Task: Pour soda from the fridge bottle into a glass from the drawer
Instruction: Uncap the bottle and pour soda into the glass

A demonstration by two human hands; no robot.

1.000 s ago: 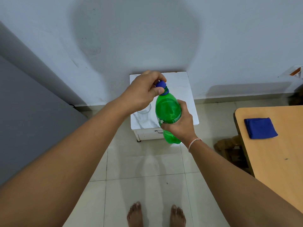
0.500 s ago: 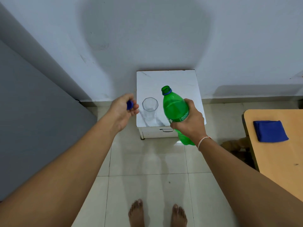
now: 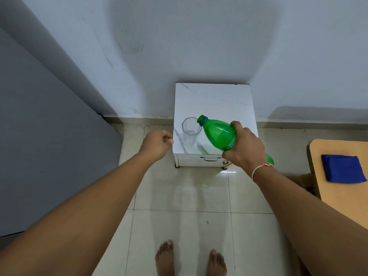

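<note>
A green soda bottle with no cap is tilted to the left, its open mouth right at the rim of a clear glass. My right hand grips the bottle round its middle. No liquid shows between mouth and glass. The glass stands upright near the front left of a small white cabinet top. My left hand is curled into a fist just left of the cabinet's front corner; the blue cap it held a moment ago is hidden inside it.
The cabinet has a drawer with a handle at its front. A grey fridge side rises on the left. A wooden table with a blue cloth stands on the right. My bare feet are on the tiled floor.
My left hand took the blue cap off and moved left and down with it. My right hand tipped the bottle over until its mouth reached the glass rim.
</note>
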